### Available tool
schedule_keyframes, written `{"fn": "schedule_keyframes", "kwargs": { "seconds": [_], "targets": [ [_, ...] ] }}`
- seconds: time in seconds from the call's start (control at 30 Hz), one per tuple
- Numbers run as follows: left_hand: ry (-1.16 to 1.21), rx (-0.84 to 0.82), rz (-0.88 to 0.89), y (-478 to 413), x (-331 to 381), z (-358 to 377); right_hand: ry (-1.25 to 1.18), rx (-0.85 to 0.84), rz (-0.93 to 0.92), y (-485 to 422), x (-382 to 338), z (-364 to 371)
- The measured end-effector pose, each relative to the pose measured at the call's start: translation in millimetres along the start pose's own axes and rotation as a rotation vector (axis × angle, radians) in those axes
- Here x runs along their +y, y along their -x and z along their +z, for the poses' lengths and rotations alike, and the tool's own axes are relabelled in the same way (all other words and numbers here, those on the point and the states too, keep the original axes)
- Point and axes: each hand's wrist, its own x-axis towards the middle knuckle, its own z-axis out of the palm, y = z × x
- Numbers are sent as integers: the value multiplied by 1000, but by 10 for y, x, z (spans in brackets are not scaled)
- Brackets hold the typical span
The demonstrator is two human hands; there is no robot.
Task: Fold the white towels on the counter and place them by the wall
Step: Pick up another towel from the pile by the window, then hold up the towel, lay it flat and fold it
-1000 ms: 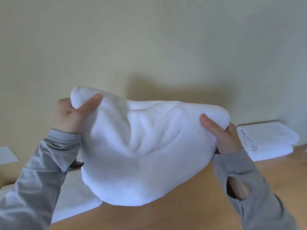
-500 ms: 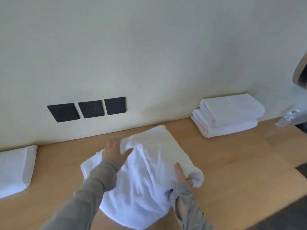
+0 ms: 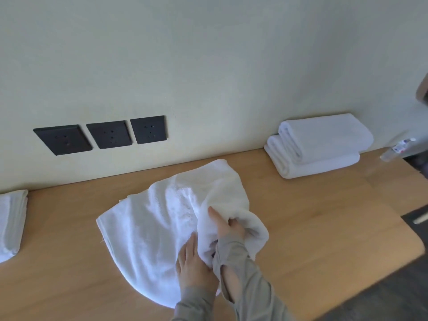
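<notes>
As I look along the wooden counter [image 3: 301,228], a folded towel [image 3: 10,225] lies at the far left. 3 black sockets [image 3: 108,135] sit on the wall [image 3: 208,66]. In the middle, the big white towel [image 3: 143,228] lies rumpled on the counter, near the wall. The left hand [image 3: 193,267] rests flat on it, fingers straight and close together. The right hand [image 3: 228,228] grips a bunched fold, fingers curled tight. Further right, a stack of 2 towels [image 3: 317,147] sits against the wall, a small bottle [image 3: 396,150] beside it.
</notes>
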Motion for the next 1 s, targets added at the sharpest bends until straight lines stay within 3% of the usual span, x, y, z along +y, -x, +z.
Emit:
{"fn": "schedule_keyframes", "kwargs": {
  "seconds": [0.1,0.17,0.3,0.43,0.57,0.67,0.77,0.87,1.0],
  "targets": [
    [352,-16,-37,-105,-116,-305,-97,16,28,-109,-25,-47],
    [462,14,-36,-195,-227,-540,-302,18,164,-151,16,-208],
    [430,98,81,-343,-384,-953,-628,56,330,-347,194,-735],
    [291,125,218,-316,-517,-1250,-545,34,403,-464,192,-778],
    [169,275,188,-333,-610,-1608,-42,191,59,-396,-205,-317],
    [-34,414,286,-445,-544,-2061,295,74,-358,-103,-606,-27],
    [-251,590,573,-534,-395,-2420,343,-72,-634,236,-918,-11],
    [-329,568,806,-483,-310,-2358,279,-74,-720,367,-947,-354],
    [-459,225,880,-158,-430,-1617,157,112,-538,22,-446,-1079]
  ]
}}
